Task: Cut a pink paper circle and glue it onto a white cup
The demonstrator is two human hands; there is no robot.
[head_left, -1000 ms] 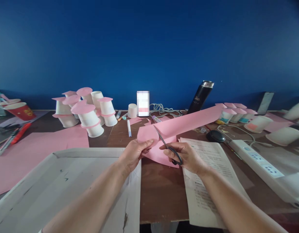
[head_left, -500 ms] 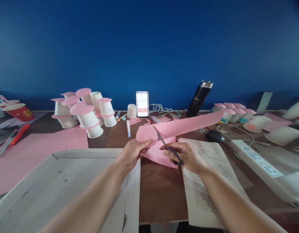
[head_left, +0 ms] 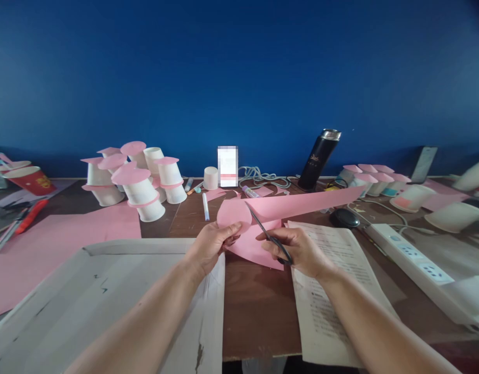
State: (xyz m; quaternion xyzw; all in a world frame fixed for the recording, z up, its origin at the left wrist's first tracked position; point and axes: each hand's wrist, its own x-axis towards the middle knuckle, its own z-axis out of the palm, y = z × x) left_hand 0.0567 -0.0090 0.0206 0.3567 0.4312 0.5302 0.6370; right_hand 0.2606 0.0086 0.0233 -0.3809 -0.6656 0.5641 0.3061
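My left hand (head_left: 219,239) pinches a piece of pink paper (head_left: 233,210) with a rounded edge, thumb on top. In my right hand (head_left: 297,252) is a pair of scissors with dark handles (head_left: 267,234), its fingers wrapped round the grips. The blades point up and left and meet the paper beside the rounded part. A long pink strip (head_left: 309,202) stretches from the blades out to the right. More pink paper hangs below, between both hands.
White paper cups (head_left: 140,192) topped with pink pieces are stacked at the left. A black bottle (head_left: 319,158), a mouse (head_left: 344,218), a power strip (head_left: 414,257) and printed sheets (head_left: 340,311) lie to the right. A lit phone (head_left: 227,166) stands at the back.
The far end of the pink strip has shifted slightly right and down. Both hands and the scissors have hardly moved.
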